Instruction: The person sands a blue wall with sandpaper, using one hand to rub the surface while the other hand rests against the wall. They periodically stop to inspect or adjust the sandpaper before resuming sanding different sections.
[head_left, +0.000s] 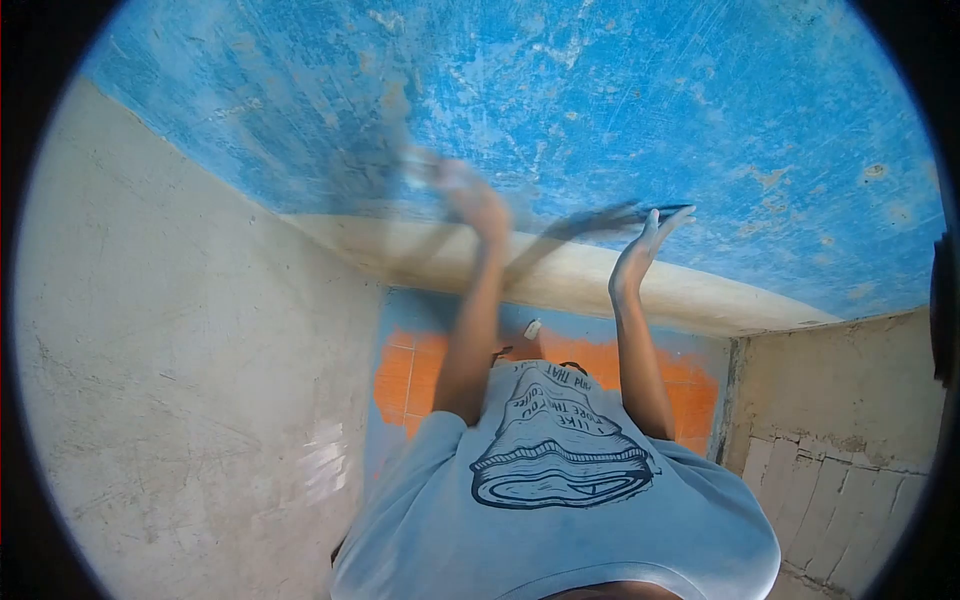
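Scuffed blue wall (620,110) lies at the extended fingertips (685,215) of the right hand (640,255), thumb apart; the left hand (470,195) blurs, finger state unclear.

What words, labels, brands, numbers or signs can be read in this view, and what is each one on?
All on the front of the shirt, upside down in the picture:
"I LIKE"
"YOU"
"MORE THA", the ending unclear
"COFFEE", small and soft
"and THAT"
More small lettering on the shirt follows, too blurred to read.
I can make out no other label, brand, number or sign.
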